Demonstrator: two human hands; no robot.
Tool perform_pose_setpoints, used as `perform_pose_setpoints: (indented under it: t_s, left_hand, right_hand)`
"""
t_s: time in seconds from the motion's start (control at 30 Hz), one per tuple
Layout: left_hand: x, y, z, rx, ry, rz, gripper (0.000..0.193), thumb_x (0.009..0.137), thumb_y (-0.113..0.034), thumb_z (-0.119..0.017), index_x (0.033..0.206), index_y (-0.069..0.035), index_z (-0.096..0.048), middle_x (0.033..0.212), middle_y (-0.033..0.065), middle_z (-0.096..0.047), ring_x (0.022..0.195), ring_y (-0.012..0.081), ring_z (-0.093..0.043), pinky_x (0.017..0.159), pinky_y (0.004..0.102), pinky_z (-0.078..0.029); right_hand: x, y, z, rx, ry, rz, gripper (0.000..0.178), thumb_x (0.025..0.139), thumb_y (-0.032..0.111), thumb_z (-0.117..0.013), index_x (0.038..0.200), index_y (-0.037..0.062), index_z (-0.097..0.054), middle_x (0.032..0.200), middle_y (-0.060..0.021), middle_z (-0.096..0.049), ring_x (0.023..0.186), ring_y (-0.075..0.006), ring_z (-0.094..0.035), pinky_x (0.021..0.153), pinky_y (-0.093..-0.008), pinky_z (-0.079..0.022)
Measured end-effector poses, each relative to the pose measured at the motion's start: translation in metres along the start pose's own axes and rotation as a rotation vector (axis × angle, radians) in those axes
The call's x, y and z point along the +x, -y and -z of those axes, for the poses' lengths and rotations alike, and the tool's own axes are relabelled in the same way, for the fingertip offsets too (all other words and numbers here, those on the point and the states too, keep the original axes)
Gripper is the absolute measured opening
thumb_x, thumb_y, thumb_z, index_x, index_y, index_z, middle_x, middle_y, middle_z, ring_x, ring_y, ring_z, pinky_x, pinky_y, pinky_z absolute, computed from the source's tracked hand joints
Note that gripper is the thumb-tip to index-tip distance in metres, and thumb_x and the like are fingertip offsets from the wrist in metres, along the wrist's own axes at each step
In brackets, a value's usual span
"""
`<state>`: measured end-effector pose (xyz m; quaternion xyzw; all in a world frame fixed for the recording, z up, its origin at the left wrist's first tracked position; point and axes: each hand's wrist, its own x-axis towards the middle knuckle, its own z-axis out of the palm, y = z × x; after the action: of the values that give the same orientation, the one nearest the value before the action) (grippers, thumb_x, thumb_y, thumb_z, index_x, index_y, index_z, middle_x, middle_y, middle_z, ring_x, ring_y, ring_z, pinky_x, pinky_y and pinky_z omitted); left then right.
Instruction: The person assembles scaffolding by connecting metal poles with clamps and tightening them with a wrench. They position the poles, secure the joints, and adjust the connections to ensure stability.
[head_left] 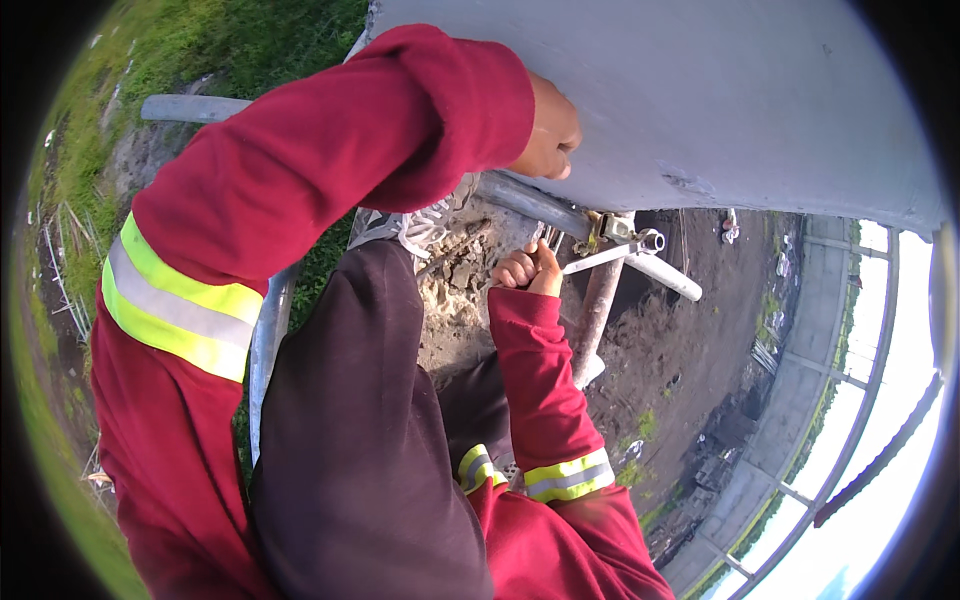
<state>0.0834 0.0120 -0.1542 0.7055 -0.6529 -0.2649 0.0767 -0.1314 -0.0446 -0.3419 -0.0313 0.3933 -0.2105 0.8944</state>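
Observation:
My right hand [528, 270] is closed round the handle of a metal wrench [600, 259]. The round head of the wrench lies beside a scaffold clamp [617, 228], where metal pipes cross; whether it sits on a nut I cannot make out. One grey pipe [535, 205] runs into this joint from the left, and a rusty pipe [598, 310] drops below it. My left hand [550, 130] is higher up, against or just in front of a large smooth grey surface [740, 90]. Its fingers curl in, and the sleeve and knuckles hide whatever may be inside them.
My bent knee [350, 400] is close below the left arm. Another scaffold pipe [190, 108] sticks out at the far left, above grass. Muddy ground [690, 330] lies far below on the right, with a long concrete wall [800, 380] and metal rails [870, 370] beyond.

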Motion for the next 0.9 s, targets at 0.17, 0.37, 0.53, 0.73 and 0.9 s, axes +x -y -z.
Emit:
perform_pose_setpoints:
  t_s: [0.17, 0.37, 0.53, 0.73, 0.9]
  left_hand:
    - [-0.001, 0.001, -0.008, -0.022, -0.06, 0.011, 0.028, 0.085, -0.03, -0.046, 0.091, -0.005, -0.058, 0.079, 0.014, -0.061, 0.075, 0.0324, -0.059, 0.068, 0.0439, -0.044]
    - [-0.073, 0.042, -0.071, -0.244, -0.134, 0.061, 0.02, 0.084, -0.022, -0.049, 0.084, -0.003, -0.056, 0.078, 0.0131, -0.058, 0.075, 0.0326, -0.057, 0.067, 0.0427, -0.044]
    - [-0.126, 0.066, -0.126, -0.549, -0.196, 0.243, 0.016, 0.083, -0.018, -0.049, 0.082, -0.004, -0.056, 0.074, 0.0117, -0.056, 0.071, 0.0318, -0.056, 0.064, 0.0402, -0.044]
    - [-0.128, 0.062, -0.142, -0.657, -0.417, 0.272, 0.007, 0.078, -0.012, -0.056, 0.081, -0.005, -0.058, 0.07, 0.0105, -0.055, 0.066, 0.0308, -0.055, 0.061, 0.039, -0.044]
    - [-0.124, 0.053, -0.133, -0.478, -0.421, 0.23, 0.007, 0.073, -0.01, -0.06, 0.079, -0.006, -0.058, 0.07, 0.0096, -0.055, 0.064, 0.0295, -0.055, 0.061, 0.0383, -0.045]
  right_hand:
    - [-0.009, 0.003, 0.01, -0.027, 0.05, -0.002, 0.023, 0.088, 0.027, -0.05, 0.072, 0.0104, -0.048, 0.05, 0.007, -0.028, 0.041, -0.0067, -0.027, 0.041, -0.0224, -0.024]
    - [-0.026, 0.011, 0.022, -0.093, -0.144, 0.187, 0.021, 0.085, 0.025, -0.057, 0.071, 0.0106, -0.051, 0.052, 0.0054, -0.034, 0.045, -0.0067, -0.033, 0.044, -0.0222, -0.03]
    - [-0.028, 0.021, 0.017, -0.163, -0.116, 0.362, 0.016, 0.086, 0.025, -0.056, 0.079, 0.0119, -0.051, 0.057, 0.0044, -0.036, 0.045, -0.0058, -0.032, 0.043, -0.0205, -0.029]
    - [-0.029, 0.016, 0.013, -0.228, -0.194, 0.381, 0.016, 0.087, 0.026, -0.054, 0.082, 0.011, -0.05, 0.057, 0.0035, -0.037, 0.045, -0.0065, -0.031, 0.043, -0.0213, -0.029]
    - [-0.04, 0.008, 0.019, -0.251, -0.189, 0.363, 0.018, 0.088, 0.029, -0.052, 0.087, 0.0114, -0.049, 0.058, 0.0024, -0.037, 0.047, -0.008, -0.033, 0.044, -0.0227, -0.029]
